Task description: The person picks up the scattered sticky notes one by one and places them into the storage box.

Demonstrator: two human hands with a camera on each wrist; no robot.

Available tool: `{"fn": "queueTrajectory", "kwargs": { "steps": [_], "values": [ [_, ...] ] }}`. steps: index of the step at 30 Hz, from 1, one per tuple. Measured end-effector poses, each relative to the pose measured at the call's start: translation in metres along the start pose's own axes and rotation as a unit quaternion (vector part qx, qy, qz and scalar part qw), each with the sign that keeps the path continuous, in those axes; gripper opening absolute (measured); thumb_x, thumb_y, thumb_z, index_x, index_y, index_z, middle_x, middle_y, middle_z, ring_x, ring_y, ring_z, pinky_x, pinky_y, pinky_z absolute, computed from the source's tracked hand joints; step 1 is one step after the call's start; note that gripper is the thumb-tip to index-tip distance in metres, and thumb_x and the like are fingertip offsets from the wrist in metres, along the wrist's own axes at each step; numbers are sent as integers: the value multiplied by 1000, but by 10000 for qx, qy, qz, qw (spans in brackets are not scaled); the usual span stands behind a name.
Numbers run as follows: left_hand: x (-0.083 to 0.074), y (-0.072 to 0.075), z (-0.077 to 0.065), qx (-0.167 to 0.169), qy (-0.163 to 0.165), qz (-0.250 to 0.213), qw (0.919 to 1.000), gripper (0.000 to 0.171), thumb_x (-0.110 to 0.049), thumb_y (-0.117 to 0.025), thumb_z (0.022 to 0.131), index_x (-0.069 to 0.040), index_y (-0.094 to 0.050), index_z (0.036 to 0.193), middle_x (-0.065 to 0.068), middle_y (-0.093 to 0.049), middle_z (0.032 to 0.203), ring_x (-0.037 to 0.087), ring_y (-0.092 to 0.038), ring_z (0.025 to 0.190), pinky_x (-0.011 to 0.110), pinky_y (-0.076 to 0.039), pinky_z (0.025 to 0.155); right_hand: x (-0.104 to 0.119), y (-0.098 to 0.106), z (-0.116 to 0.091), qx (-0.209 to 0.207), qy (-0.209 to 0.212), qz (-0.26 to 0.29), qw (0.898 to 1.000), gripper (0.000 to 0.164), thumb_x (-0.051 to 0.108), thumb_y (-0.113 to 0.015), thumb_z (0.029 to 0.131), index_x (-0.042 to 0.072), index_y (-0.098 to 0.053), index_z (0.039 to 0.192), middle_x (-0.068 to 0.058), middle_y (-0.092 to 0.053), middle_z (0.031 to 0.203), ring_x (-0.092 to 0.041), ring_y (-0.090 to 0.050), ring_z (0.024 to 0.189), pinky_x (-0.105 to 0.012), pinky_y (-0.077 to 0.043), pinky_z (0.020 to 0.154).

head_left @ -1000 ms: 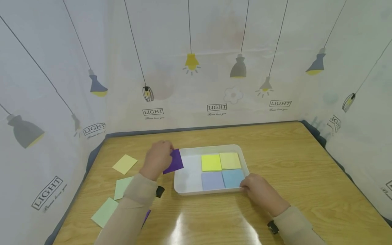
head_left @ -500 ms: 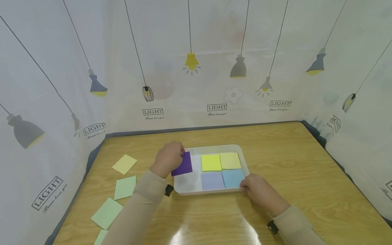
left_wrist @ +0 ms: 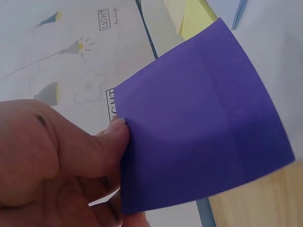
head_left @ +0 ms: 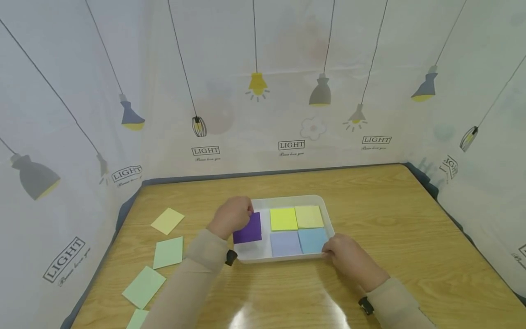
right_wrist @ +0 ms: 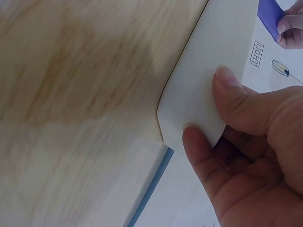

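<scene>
My left hand (head_left: 232, 217) pinches a purple sticky note (head_left: 248, 229) by its edge, over the left part of a white tray (head_left: 265, 250). In the left wrist view the thumb presses on one edge of the note (left_wrist: 203, 123), which bends slightly. Inside the tray's right side lie a bright yellow note (head_left: 283, 219), a pale yellow one (head_left: 309, 216), a lavender one (head_left: 286, 243) and a light blue one (head_left: 313, 241), two by two. My right hand (head_left: 349, 256) grips the tray's near right corner, thumb and fingers on its wall (right_wrist: 199, 94).
Left of the tray, a loose pale yellow note (head_left: 167, 221) and several light green notes (head_left: 168, 252) lie on the wooden table (head_left: 394, 219). A white cloth printed with lamps (head_left: 257, 84) stands around the table's back and sides.
The left hand has carried the purple note rightward from the tray's left edge to over its left part, then a little nearer to me. The right hand and tray have stayed in place.
</scene>
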State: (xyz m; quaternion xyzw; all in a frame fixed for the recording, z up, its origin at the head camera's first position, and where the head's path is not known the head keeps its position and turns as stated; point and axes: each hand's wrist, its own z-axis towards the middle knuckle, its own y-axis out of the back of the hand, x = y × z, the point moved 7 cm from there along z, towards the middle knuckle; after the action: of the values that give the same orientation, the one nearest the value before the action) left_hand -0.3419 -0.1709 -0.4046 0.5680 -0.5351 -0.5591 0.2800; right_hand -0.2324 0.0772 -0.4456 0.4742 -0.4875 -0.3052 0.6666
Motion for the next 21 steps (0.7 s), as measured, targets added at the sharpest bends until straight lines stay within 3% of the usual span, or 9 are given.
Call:
{"fn": "queueTrajectory", "kwargs": {
  "steps": [12,21],
  "values": [
    [-4,-23,3,449,-36,-246,9987,14,-12,-54,102,-9,-68,103,3,-66,98,18,-58,85,35,-53,77,-1,0,1,51,-19,52,10000,5,5,-78,83,10,-78,80,2,-69,77,-10,-61,75,-30,-57,72],
    [-6,-35,3,489,-307,-109,9983,14,-9,-54,99,-10,-67,95,2,-65,95,18,-56,83,36,-52,76,0,1,1,-26,210,22,9998,5,6,-79,82,10,-78,80,4,-69,78,-8,-60,75,-27,-55,70]
  ]
}}
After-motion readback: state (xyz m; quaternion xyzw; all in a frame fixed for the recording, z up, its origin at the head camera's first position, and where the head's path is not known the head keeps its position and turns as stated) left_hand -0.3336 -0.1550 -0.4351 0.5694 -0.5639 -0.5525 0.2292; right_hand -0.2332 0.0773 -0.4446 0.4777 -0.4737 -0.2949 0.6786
